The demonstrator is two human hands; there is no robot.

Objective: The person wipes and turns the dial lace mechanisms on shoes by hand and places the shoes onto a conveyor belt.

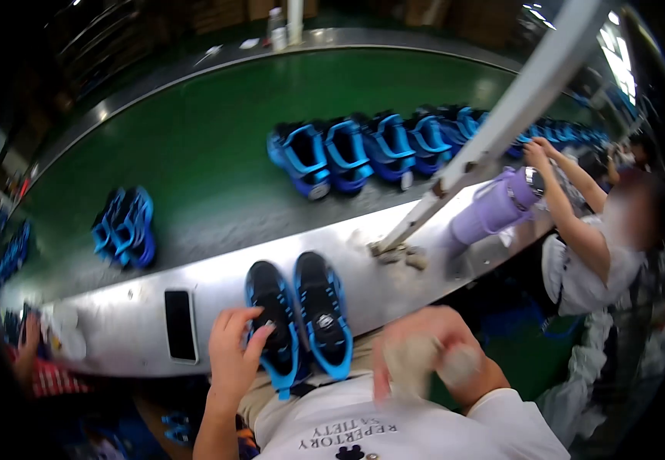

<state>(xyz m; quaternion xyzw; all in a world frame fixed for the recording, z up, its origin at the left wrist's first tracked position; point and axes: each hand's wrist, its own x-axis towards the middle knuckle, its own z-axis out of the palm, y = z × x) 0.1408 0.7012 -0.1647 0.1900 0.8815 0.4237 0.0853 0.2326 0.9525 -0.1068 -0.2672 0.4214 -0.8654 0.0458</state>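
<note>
Two black-and-blue sneakers stand side by side at the metal ledge's front edge, toes pointing away from me: a left sneaker and a right sneaker. My left hand is beside the left sneaker, thumb and forefinger apart near its upper; I cannot tell if they touch it. In front of my shirt, my right hand is smeared by motion. Its fingers curl around a beige wad, with another beige patch by the fingertips, too blurred to make out. Several similar beige lumps lie on the ledge.
A phone lies on the metal ledge. A purple bottle stands right, past a slanted white post. Rows of sneakers and another pair sit on the green belt. A co-worker works at right.
</note>
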